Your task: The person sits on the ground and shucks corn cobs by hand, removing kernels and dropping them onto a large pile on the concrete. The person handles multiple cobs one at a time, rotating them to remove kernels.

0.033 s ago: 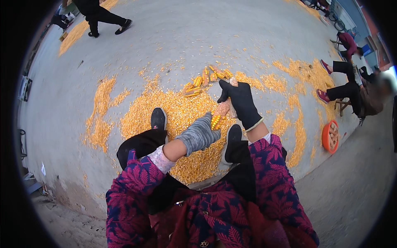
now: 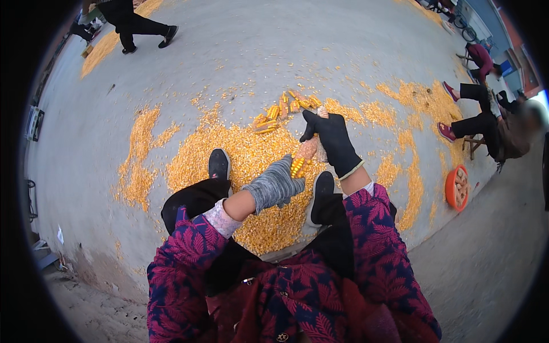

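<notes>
My left hand [image 2: 273, 186], in a grey striped knit glove, is closed around the lower end of a corn cob [image 2: 307, 150]. That cob is mostly stripped and pinkish, with yellow kernels left near my left fingers. In a black glove, my right hand [image 2: 336, 142] grips a pale bare cob [image 2: 322, 153], whose tip sticks out above the thumb. The two cobs lie against each other between my hands. Below and around them spreads a heap of loose yellow kernels [image 2: 229, 150]. Several partly shelled cobs [image 2: 266, 126] lie just beyond the heap.
My dark shoes [image 2: 219, 164] stand on either side of the heap. An orange basin [image 2: 450, 190] of bare cobs is at the right. A person [image 2: 486, 123] sits beyond it, while another person [image 2: 143, 28] walks at the far left. More kernels [image 2: 143, 151] lie scattered across the concrete.
The walking person at the far left has shifted slightly left. My hands and both cobs are in almost the same place.
</notes>
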A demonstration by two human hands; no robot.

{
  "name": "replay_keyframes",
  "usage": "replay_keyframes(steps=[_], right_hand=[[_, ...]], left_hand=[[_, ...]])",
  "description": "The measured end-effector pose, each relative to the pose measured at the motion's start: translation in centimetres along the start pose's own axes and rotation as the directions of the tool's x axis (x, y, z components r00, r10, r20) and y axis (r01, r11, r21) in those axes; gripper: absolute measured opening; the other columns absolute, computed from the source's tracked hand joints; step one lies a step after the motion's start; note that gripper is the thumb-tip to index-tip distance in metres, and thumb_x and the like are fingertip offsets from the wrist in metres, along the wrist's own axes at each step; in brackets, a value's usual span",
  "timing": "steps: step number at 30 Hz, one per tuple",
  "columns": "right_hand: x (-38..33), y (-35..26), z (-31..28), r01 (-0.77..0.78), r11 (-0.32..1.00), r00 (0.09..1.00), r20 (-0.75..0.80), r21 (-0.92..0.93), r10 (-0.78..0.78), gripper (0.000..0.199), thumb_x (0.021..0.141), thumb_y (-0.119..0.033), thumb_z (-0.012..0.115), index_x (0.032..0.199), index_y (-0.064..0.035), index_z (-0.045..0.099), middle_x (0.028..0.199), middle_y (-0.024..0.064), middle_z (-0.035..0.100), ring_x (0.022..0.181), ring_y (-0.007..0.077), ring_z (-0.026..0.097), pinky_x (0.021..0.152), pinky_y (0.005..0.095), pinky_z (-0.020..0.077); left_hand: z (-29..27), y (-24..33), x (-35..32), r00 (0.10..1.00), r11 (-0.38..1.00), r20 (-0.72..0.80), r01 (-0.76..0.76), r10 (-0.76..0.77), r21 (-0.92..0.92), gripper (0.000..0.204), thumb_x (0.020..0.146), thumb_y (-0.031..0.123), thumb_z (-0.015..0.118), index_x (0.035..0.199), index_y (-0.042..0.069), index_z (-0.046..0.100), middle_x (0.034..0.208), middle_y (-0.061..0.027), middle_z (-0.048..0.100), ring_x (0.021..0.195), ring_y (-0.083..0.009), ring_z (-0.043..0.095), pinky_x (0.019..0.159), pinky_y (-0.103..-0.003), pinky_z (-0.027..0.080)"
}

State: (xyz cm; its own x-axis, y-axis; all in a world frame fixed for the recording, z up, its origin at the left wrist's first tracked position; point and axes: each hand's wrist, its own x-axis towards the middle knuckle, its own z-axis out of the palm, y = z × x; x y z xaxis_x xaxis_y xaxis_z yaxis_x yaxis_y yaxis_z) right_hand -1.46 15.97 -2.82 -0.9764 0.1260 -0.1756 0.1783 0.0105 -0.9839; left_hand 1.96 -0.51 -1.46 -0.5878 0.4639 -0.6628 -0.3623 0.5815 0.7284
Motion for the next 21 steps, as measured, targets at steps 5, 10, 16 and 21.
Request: replay_keyframes(steps=[5,10,16,21], right_hand=[[-0.2,-0.5,-2.5,-0.15,0.832,0.974,0.225,0.534,0.031,0.035,0.091,-0.03,0.047,0.09,0.0029,0.06,0.085,0.0152,0.064,0.079,0.0236,0.063,0.074,0.034,0.0502],[-1.9,-1.6,-1.7,0.153,0.958,0.98,0.089,0.242,-0.179,0.031,0.088,-0.027,0.052,0.093,0.0015,0.063,0.085,0.0095,0.065,0.082,0.0175,0.062,0.074,0.0287,0.0476],[-0.6,0.0,0.7,0.204,0.975,0.97,-0.118,-0.092,-0.214,0.025,0.079,-0.024,0.065,0.073,0.0006,0.062,0.062,0.0054,0.062,0.055,0.014,0.059,0.052,0.0287,0.0451],[-0.1,-1.2,-1.9,0.005,0.978,0.993,-0.114,0.207,0.019,0.025,0.079,-0.024,0.063,0.078,0.0005,0.062,0.067,0.0068,0.062,0.053,0.0142,0.057,0.049,0.0288,0.0447]], left_hand=[[-1.3,-0.4,-0.7,0.906,0.844,0.24,-0.192,0.348,-0.501,0.035,0.083,0.023,0.06,0.106,-0.002,0.05,0.066,-0.0034,0.054,0.046,-0.0101,0.05,0.045,-0.023,0.042],[-1.9,-0.3,-1.2,0.857,0.809,0.321,-0.169,0.403,-0.563,0.037,0.087,0.027,0.052,0.106,-0.004,0.049,0.064,-0.0029,0.05,0.046,-0.0087,0.047,0.044,-0.023,0.04],[-1.6,-1.0,-0.7,0.76,0.526,0.525,0.288,0.383,-0.8,0.036,0.088,0.025,0.051,0.111,-0.003,0.047,0.065,-0.0021,0.044,0.043,-0.0081,0.042,0.037,-0.02,0.035],[-2.3,0.2,-2.4,0.759,0.67,0.487,0.091,0.433,-0.737,0.038,0.088,0.027,0.051,0.114,-0.001,0.048,0.067,-0.0005,0.048,0.046,-0.0079,0.045,0.039,-0.021,0.036]])
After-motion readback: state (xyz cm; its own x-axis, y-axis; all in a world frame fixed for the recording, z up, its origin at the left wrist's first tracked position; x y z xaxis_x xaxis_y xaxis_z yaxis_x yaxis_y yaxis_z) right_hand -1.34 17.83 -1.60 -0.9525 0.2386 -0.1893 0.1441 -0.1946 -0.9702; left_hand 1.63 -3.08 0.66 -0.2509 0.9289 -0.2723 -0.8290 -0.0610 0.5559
